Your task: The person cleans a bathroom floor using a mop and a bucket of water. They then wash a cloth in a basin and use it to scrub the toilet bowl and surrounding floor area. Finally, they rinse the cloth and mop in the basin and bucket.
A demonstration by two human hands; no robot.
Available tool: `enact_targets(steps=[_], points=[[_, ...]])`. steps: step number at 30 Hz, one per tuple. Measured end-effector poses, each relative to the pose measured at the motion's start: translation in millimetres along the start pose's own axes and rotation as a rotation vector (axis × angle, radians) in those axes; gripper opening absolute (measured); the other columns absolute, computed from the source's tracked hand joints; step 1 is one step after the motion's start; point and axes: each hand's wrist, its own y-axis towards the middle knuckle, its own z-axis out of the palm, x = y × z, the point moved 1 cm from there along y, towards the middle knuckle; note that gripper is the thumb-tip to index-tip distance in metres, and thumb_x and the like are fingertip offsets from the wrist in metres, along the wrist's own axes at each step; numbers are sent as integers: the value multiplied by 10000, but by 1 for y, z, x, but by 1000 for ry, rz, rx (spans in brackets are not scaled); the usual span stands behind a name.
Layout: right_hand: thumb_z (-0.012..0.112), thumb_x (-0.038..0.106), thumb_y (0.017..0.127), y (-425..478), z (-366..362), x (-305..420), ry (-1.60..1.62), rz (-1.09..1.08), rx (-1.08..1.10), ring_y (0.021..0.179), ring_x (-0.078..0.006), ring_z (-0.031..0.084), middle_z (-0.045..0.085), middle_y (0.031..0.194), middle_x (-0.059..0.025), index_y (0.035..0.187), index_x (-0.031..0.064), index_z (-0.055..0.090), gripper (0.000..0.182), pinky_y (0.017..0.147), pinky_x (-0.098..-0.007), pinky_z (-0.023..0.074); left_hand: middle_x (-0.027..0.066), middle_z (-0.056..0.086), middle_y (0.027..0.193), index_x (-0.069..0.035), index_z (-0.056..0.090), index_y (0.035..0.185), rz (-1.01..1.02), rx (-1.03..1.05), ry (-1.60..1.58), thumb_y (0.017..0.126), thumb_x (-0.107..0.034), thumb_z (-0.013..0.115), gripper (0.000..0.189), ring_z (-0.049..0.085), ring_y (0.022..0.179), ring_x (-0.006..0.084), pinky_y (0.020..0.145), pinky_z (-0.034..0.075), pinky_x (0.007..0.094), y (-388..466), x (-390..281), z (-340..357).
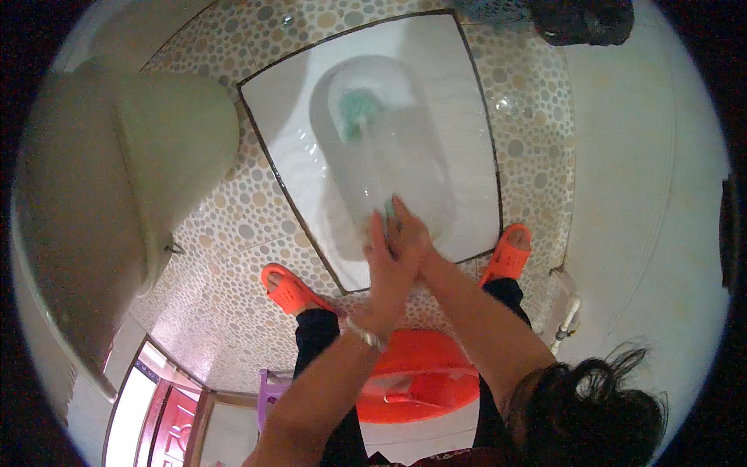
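Note:
My left hand (387,274), with a pale band at the wrist, and my right hand (413,233) are wrapped close together around the handle of a toilet brush. The brush's green bristle head (359,111) lies inside the bowl of a white ceramic squat toilet (473,152), towards its far end. Bristles and shaft are blurred, and my fingers cover much of the grip. A dark-edged border frames the toilet pan in the floor.
Orange slippers (292,292) are on my feet, either side of the pan's near edge. Behind me stands a red plastic basin (420,350) with a red dipper (429,391) in it. A purple plastic stool (271,388) is partly visible. Pipework (566,324) runs along the right wall.

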Motion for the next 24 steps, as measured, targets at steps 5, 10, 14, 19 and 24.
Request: enact_targets(steps=[5, 10, 14, 19, 24], points=[[490, 355, 885, 103, 11, -28, 963, 80, 170, 816, -267, 552, 597, 863, -115, 1170, 104, 480, 380, 724, -378, 465, 195, 256, 1367, -48, 257, 1372, -66, 311, -352, 786, -420, 630, 788, 319, 1250, 344, 990, 345, 449, 86, -41, -13], [386, 381, 929, 40, 62, -50, 688, -287, -241, 908, -252, 536, 581, 1007, -83, 1180, 59, 482, 419, 816, -355, 445, 210, 370, 1215, -73, 315, 1343, 381, 50, 213, 737, -351, 669, 755, 399, 1145, 358, 934, 365, 449, -9, -28, -9], [333, 420, 915, 55, -16, 44, 263, -205, 16, 967, -315, 543, 601, 1042, -117, 1111, 68, 526, 447, 886, -382, 427, 222, 462, 1094, -93, 362, 1320, 701, -323, 432, 699, -296, 700, 736, 462, 1062, 370, 889, 381, 449, 35, -67, -25], [350, 390, 918, 83, -62, 31, 571, -183, 115, 958, -301, 546, 600, 1029, -113, 1090, 67, 532, 408, 874, -380, 433, 209, 486, 1072, -78, 509, 1205, 573, -181, 362, 715, -275, 686, 557, 456, 1035, 378, 911, 346, 444, 84, -109, 5], [359, 361, 925, 28, -11, 20, 878, -16, -3, 960, -287, 544, 594, 1032, -109, 1095, 65, 526, 381, 870, -374, 435, 204, 503, 1090, -114, 576, 1098, 668, -144, 645, 729, -222, 658, 393, 431, 1055, 398, 905, 358, 475, 36, -91, -14]])
